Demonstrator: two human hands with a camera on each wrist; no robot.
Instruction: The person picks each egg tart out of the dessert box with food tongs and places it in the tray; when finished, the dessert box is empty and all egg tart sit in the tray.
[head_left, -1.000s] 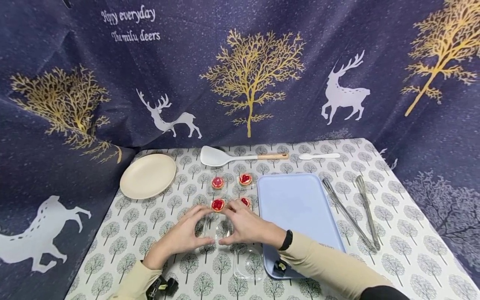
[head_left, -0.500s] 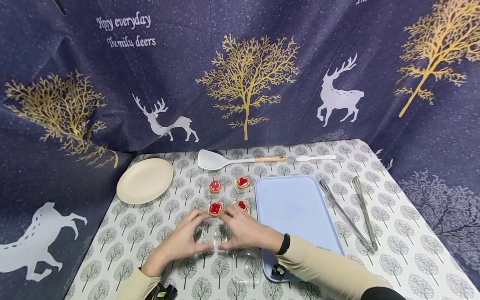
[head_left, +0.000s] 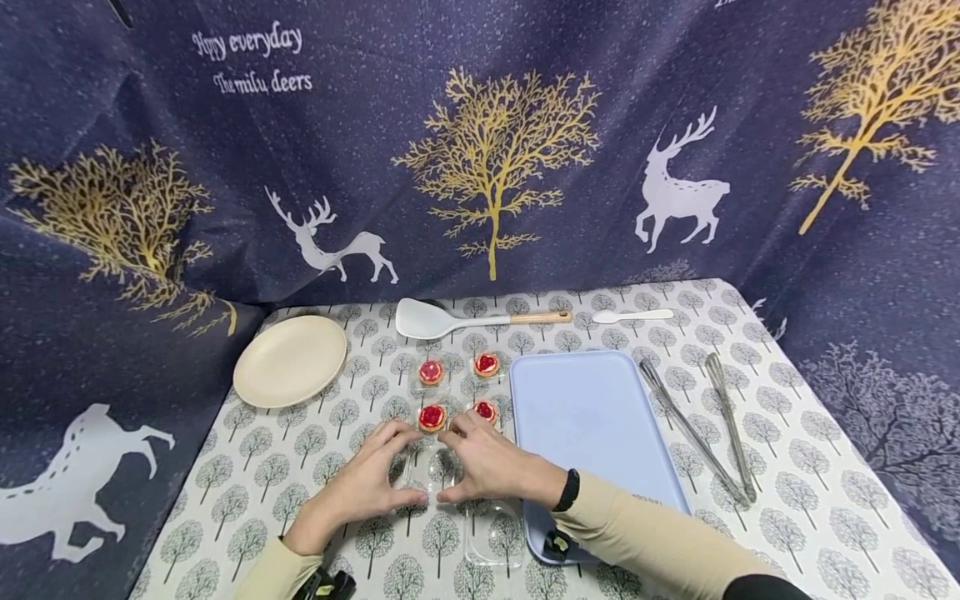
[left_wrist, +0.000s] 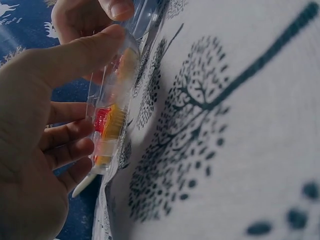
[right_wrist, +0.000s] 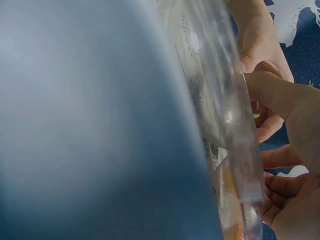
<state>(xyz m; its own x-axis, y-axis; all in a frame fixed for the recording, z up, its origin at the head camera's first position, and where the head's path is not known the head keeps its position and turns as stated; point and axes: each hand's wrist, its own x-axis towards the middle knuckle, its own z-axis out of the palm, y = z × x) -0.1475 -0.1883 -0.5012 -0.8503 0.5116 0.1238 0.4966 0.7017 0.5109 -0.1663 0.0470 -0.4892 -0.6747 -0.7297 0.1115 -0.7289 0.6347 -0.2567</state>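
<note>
My left hand [head_left: 363, 483] and right hand [head_left: 491, 457] face each other over a clear plastic box [head_left: 420, 468] on the patterned cloth. In the left wrist view, my left thumb and fingers grip the rim of the clear box [left_wrist: 111, 95], which has red-and-yellow pieces inside. The right wrist view has my right hand [right_wrist: 300, 112] at the box's other side, its fingertips along the edge. Just beyond the fingertips sits a red-topped tart [head_left: 432, 417]; another tart [head_left: 485, 411] is partly behind my right fingers. Two more, a left tart [head_left: 431, 372] and a right tart [head_left: 486, 364], lie farther back.
A light blue tray [head_left: 588, 417] lies close on the right, with a clear plastic box section [head_left: 493, 537] beside its near left corner. Metal tongs [head_left: 731, 467], a beige plate [head_left: 290, 362], a white turner [head_left: 423, 319] and a white spreader [head_left: 632, 317] surround the work.
The head view has shifted slightly, moving the whole scene a little left and down. Both hands keep nearly the same pose at the clear box.
</note>
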